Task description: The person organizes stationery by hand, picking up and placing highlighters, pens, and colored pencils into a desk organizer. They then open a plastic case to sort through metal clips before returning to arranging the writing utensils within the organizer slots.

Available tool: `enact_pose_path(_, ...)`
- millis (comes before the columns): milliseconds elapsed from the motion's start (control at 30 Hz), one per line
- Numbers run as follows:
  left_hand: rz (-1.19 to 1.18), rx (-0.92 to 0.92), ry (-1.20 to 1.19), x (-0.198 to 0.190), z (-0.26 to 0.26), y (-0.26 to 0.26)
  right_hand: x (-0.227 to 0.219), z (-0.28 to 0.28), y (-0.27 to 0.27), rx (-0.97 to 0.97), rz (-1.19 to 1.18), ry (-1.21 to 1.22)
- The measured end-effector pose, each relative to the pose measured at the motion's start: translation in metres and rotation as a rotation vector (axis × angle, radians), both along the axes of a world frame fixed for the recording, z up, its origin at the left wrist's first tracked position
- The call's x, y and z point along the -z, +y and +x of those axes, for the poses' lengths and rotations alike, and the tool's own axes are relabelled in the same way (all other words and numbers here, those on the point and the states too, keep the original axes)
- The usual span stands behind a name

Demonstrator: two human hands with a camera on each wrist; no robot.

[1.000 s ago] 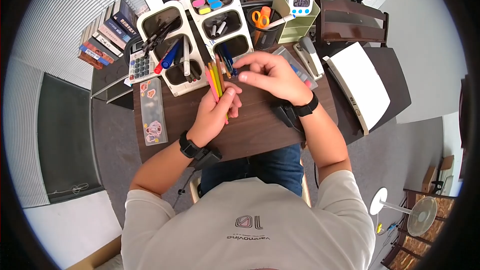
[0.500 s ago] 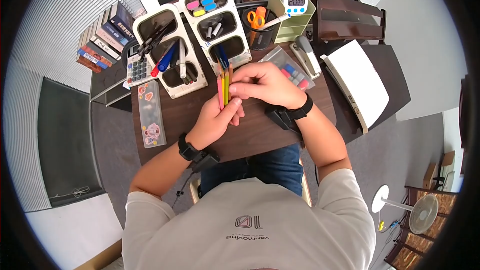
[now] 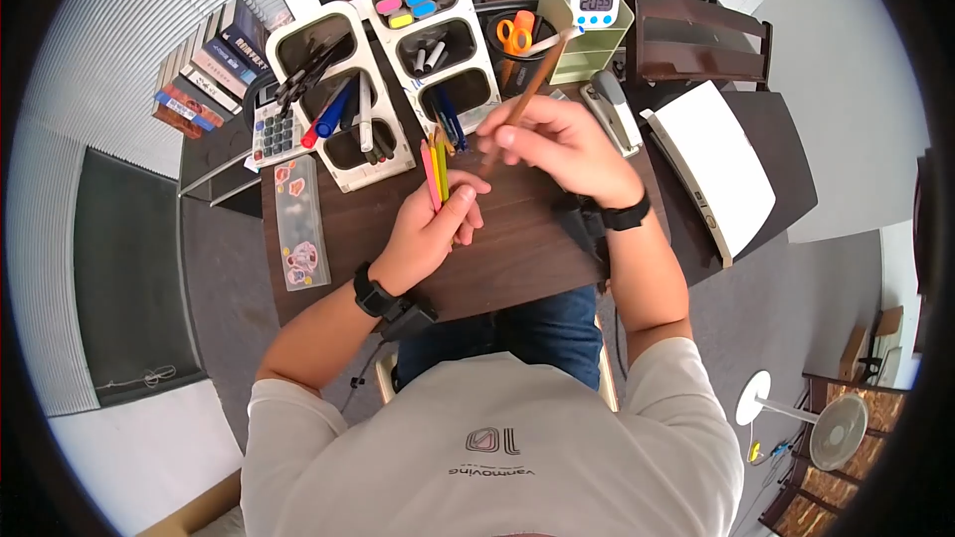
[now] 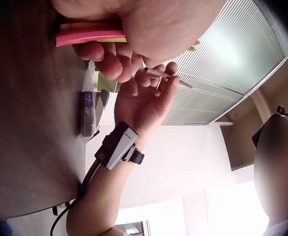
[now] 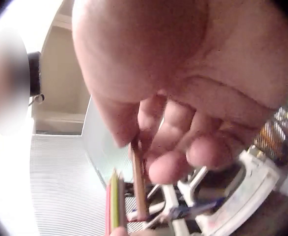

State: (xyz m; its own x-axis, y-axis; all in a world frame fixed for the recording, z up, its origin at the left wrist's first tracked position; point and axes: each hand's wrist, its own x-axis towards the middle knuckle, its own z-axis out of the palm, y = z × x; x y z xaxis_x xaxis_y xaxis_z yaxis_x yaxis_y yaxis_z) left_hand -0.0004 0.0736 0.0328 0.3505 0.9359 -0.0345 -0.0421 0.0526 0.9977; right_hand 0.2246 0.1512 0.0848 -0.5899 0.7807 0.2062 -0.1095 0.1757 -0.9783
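Observation:
Pink and yellow-green pencils [image 3: 431, 179] [image 4: 90, 38] [image 5: 115, 199] stand in a small bundle gripped by the left hand [image 3: 418, 234] [image 4: 168, 27], tips pointing toward the organizers. Just right of it, the right hand [image 3: 567, 151] [image 4: 145, 107] [image 5: 183, 59] pinches a brown pencil [image 3: 538, 79] [image 5: 140, 189] between thumb and fingers, apart from the bundle and tilted up to the right. Behind the hands, blue pens and pencils [image 3: 449, 119] lean in the nearest compartment of the right white organizer [image 3: 475, 37].
The left white organizer [image 3: 382, 171] holds scissors, markers and pens. A sticker-covered case [image 3: 296, 229] and calculator [image 3: 280, 135] lie at left. Behind the right hand are a black mesh cup [image 3: 516, 77], a green holder [image 3: 587, 62] with a timer [image 3: 594, 4], and a stapler [image 3: 614, 111].
The right hand closed on the brown pencil at the bundle, then drew it out and moved right with it. The left hand has stayed nearly in place, holding the other pencils.

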Motion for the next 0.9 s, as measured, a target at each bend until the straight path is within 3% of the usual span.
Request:
enact_pose_path(67,-0.008,-0.025,-0.008,0.003,0.000,0.001,-0.008,0.016,0.007,-0.071,0.008,-0.229)
enact_pose_path(100,-0.017,-0.036,-0.010,0.004,0.000,0.001,-0.002,0.020,0.012,-0.075,0.009,-0.228)
enact_pose_path(167,-0.018,-0.054,-0.025,0.004,0.000,0.002,0.014,0.024,0.021,0.045,0.476,-0.502)
enact_pose_path(333,-0.017,-0.070,-0.065,0.004,0.001,0.002,0.010,0.032,0.020,0.101,0.384,-0.605)
enact_pose_path(400,-0.026,-0.048,-0.036,0.004,0.001,0.002,0.011,0.032,0.021,0.226,0.507,-0.663)
enact_pose_path(433,-0.027,-0.051,-0.036,0.004,0.001,0.002,0.012,0.030,0.021,0.223,0.508,-0.663)
enact_pose_path(500,-0.026,-0.053,-0.049,0.005,0.002,0.002,0.012,0.022,0.019,0.407,0.528,-0.571)
enact_pose_path(633,-0.029,-0.059,-0.032,0.003,0.002,0.002,0.004,0.003,0.009,0.462,0.426,-0.437)
enact_pose_path(733,-0.028,-0.058,-0.032,0.005,0.001,0.003,0.021,-0.016,0.005,0.533,0.536,-0.259)
enact_pose_path(800,-0.011,-0.047,-0.039,0.006,0.000,0.003,0.024,-0.024,0.002,0.516,0.547,-0.292)
enact_pose_path(900,-0.016,-0.052,-0.057,0.006,0.001,0.002,0.030,-0.035,-0.003,0.367,0.527,-0.139)
